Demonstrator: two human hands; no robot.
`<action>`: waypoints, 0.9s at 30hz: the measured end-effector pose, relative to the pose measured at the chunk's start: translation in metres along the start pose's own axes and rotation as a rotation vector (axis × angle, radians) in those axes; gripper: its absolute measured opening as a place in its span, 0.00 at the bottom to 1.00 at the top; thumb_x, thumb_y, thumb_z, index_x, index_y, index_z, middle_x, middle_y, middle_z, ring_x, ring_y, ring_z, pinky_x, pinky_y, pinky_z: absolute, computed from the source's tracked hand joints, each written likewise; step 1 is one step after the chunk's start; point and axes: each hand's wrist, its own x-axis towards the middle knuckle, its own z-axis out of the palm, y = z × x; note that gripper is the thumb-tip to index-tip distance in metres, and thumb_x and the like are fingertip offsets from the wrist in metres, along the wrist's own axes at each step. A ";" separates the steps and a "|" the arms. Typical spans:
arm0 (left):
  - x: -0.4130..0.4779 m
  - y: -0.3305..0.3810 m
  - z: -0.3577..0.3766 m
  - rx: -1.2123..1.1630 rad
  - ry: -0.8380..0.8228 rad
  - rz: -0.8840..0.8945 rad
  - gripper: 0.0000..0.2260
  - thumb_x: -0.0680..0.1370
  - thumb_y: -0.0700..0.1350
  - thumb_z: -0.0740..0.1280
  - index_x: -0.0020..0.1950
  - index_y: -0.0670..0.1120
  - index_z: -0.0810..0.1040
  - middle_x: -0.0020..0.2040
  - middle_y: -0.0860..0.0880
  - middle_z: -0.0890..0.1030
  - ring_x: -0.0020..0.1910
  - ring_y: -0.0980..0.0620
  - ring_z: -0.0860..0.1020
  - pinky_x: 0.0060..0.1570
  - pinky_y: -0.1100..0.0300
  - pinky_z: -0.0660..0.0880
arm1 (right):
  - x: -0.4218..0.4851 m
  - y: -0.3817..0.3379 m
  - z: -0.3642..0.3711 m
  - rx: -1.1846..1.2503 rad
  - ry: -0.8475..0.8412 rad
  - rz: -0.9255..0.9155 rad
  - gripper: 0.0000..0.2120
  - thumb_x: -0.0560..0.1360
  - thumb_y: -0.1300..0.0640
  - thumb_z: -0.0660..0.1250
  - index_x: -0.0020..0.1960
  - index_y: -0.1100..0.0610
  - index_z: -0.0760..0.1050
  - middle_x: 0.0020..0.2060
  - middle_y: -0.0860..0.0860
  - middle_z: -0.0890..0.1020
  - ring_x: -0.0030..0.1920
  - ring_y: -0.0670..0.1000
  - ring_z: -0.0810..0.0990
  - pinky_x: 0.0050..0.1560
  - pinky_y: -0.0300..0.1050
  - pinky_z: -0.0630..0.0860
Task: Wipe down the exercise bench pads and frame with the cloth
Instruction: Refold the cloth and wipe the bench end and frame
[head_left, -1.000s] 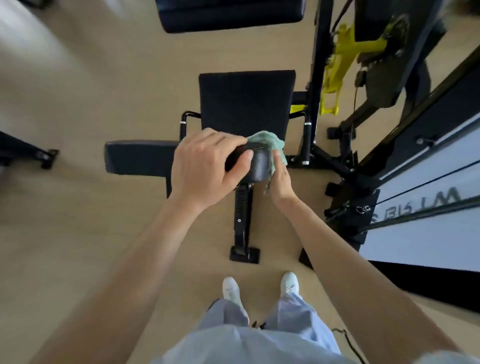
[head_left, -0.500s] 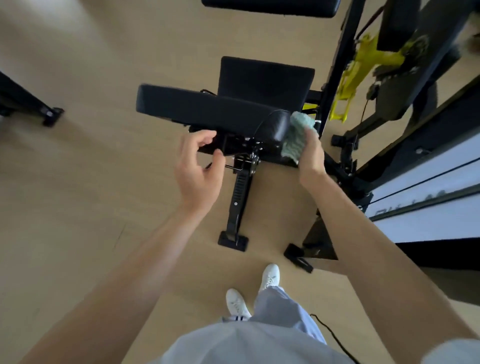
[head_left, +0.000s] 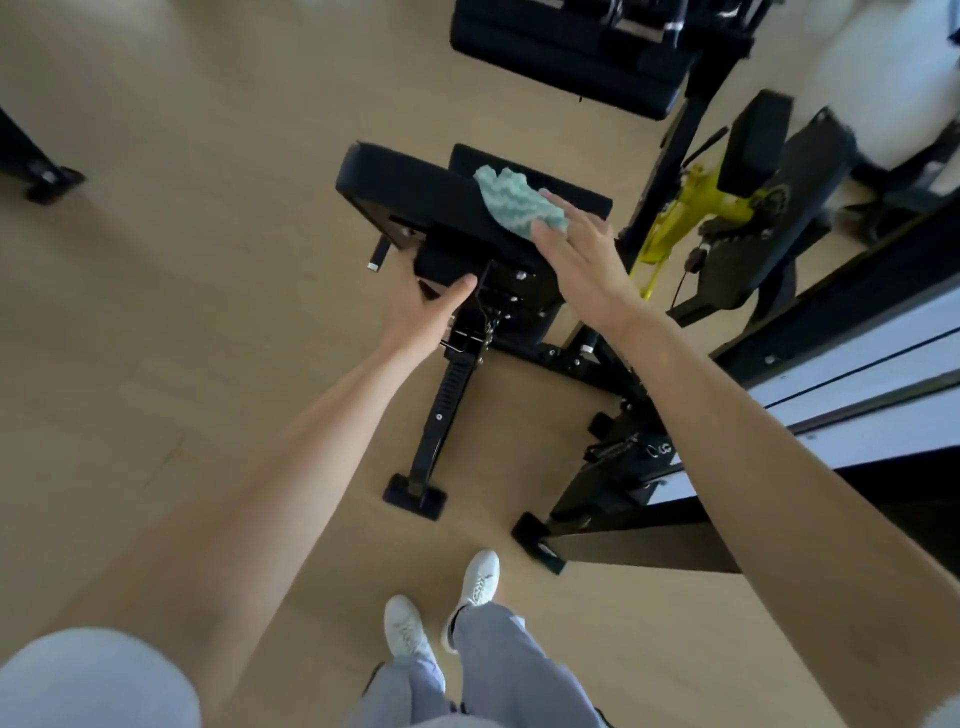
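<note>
Right hand, flat-open, now pressing one cloth atop the bench pad; left hand, loosely open, now gripping pad's underside.

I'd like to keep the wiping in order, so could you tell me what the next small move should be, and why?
Probably sweep the right hand and green waffle-textured cloth leftwards along the black padded bench pad: the cloth sits at its right end, while the left hand steadies the underside.

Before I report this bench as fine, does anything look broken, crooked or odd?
Nothing looks damaged. The pad is tipped up only because the left hand lifts its underside while the right hand presses the cloth on top.
</note>
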 end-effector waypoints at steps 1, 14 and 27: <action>-0.001 -0.001 -0.001 -0.001 0.004 0.004 0.23 0.78 0.46 0.76 0.67 0.53 0.67 0.56 0.65 0.75 0.52 0.81 0.73 0.52 0.81 0.68 | -0.011 0.002 0.003 -0.050 -0.002 -0.037 0.19 0.86 0.52 0.53 0.69 0.58 0.76 0.77 0.53 0.68 0.77 0.42 0.56 0.81 0.49 0.48; -0.032 -0.061 0.028 -0.091 0.114 -0.072 0.16 0.81 0.49 0.70 0.67 0.47 0.74 0.64 0.59 0.75 0.60 0.73 0.72 0.69 0.52 0.74 | -0.081 0.127 0.058 0.466 0.440 0.608 0.26 0.83 0.39 0.56 0.33 0.55 0.67 0.26 0.47 0.74 0.26 0.46 0.72 0.29 0.42 0.70; 0.069 -0.130 0.124 -0.284 0.314 0.032 0.41 0.67 0.45 0.83 0.71 0.43 0.62 0.61 0.48 0.80 0.54 0.65 0.81 0.59 0.63 0.79 | 0.118 0.399 0.141 0.901 0.331 0.887 0.12 0.75 0.37 0.63 0.41 0.42 0.75 0.35 0.42 0.77 0.36 0.46 0.77 0.52 0.50 0.78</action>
